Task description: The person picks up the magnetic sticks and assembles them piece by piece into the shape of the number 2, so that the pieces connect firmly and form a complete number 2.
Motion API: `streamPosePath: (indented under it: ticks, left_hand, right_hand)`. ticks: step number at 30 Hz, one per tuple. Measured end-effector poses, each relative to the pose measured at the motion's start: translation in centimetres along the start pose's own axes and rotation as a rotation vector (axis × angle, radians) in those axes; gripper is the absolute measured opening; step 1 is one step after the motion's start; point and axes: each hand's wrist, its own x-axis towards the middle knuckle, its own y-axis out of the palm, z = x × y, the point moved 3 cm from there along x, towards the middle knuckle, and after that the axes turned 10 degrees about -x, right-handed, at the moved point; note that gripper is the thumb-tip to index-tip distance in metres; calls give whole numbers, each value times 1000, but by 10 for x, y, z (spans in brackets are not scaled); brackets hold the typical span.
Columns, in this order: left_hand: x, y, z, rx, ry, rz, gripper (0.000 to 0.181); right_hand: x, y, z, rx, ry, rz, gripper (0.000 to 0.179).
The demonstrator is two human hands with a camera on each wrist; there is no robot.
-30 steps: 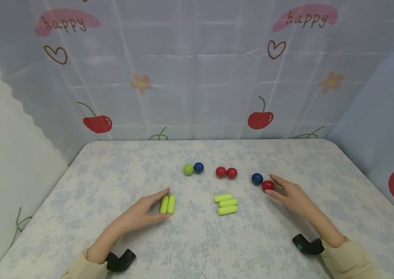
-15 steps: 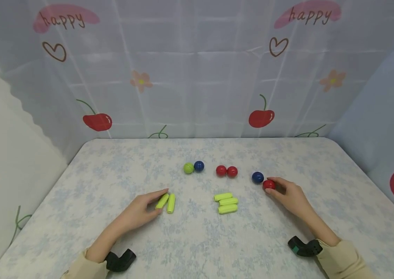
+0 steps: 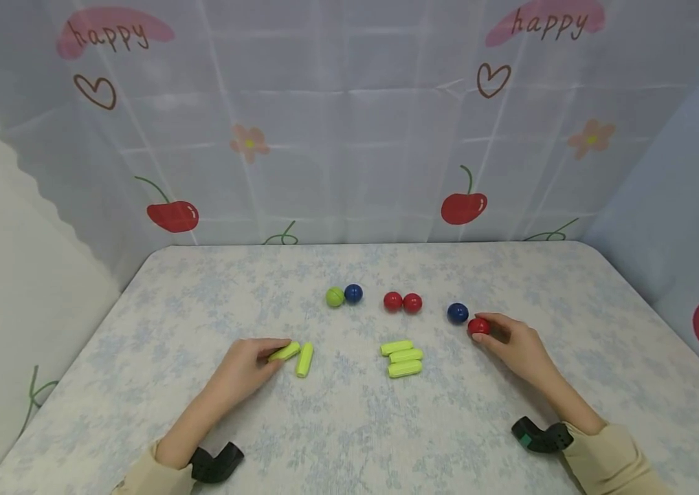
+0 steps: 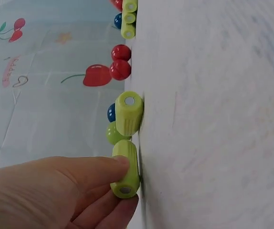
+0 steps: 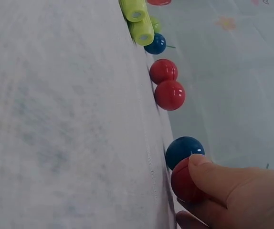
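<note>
My left hand pinches a yellow-green magnetic rod between thumb and fingers; a silvery disc shows on its end in the left wrist view. A second rod lies just right of it, at an angle to the held one. On the right, my other hand grips a red ball, thumb on the near side and fingers behind. Right beside that ball sits a dark blue ball. In the right wrist view the gripped red ball overlaps the blue ball.
Several more pieces lie on the patterned tabletop: a stack-like row of yellow-green rods in the middle, two red balls behind them, and a green ball next to a blue ball. A printed curtain hangs behind the table.
The left fingers have closed on the left rod and turned it away from its neighbour, which it lay alongside. The right fingers have closed round the red ball.
</note>
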Motion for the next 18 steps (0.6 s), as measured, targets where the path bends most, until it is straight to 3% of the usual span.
streamPosePath:
  ticks: [8,18]
  left_hand:
    - [3,-11,-11,-173,32,-80,33]
    - [9,-6,-33,-452,30,24,32]
  right_hand:
    - [2,-8,6,113,-8,0,39]
    - [1,-14,19,138,-7,5,39]
